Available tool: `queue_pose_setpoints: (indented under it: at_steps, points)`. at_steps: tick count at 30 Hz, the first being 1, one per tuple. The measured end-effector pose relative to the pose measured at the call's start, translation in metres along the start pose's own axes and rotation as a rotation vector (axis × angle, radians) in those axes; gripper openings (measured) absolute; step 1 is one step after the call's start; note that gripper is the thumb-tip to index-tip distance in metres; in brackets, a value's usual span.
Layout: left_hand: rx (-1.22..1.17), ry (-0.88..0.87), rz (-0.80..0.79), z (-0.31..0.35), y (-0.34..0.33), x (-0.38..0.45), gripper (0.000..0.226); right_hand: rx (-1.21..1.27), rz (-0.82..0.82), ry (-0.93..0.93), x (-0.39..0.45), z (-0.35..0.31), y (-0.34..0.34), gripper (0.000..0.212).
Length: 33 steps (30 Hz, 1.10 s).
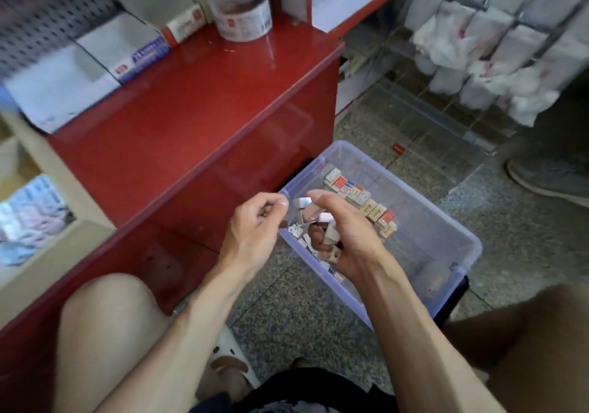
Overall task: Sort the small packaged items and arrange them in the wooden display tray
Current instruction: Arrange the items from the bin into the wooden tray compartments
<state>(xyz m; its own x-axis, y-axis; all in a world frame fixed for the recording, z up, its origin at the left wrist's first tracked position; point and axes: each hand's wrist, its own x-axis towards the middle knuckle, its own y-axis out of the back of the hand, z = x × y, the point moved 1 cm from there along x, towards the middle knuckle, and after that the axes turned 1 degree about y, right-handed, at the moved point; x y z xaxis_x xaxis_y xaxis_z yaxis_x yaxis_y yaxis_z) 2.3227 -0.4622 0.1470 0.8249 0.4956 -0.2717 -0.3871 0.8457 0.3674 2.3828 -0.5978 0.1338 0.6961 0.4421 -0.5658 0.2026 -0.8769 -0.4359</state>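
Note:
My right hand (347, 240) is cupped around a bunch of small grey and white packaged items (330, 232), held over a clear plastic bin (446, 237) on the floor. My left hand (255, 221) has curled fingers, and its thumb and fingertip pinch the edge of one small grey packet (301, 203) at the top of that bunch. More small packets (360, 199), red, white and tan, lie in a row inside the bin. The wooden display tray (83, 196) stands at the far left, with blurred bluish items in one compartment.
A red counter (197, 109) stands just left of the bin, carrying white boxes (121, 46) and a clear jar (242, 7). A wire rack of white packs (497, 46) hangs at the right. Someone's shoe (551, 180) is beside it. My knees flank my arms.

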Motion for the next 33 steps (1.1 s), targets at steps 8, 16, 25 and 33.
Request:
queue_pose_setpoints:
  at_steps: [8, 16, 25, 33]
  points:
    - [-0.029, -0.215, 0.136, 0.029, 0.078, -0.044, 0.016, -0.157, -0.216, 0.093, -0.036, -0.004, -0.085, 0.007]
    - [-0.092, -0.296, 0.328, 0.034, 0.161, -0.077, 0.018, -0.266, -0.379, 0.077, -0.063, -0.005, -0.164, 0.015]
    - [0.126, -0.227, 0.631, -0.018, 0.232, -0.107, 0.010, -0.249, -0.376, 0.031, -0.065, 0.020, -0.217, 0.023]
    - [0.592, -0.278, 0.754, -0.049, 0.263, -0.103, 0.008, -0.311, -0.364, -0.009, -0.063, 0.034, -0.235, 0.022]
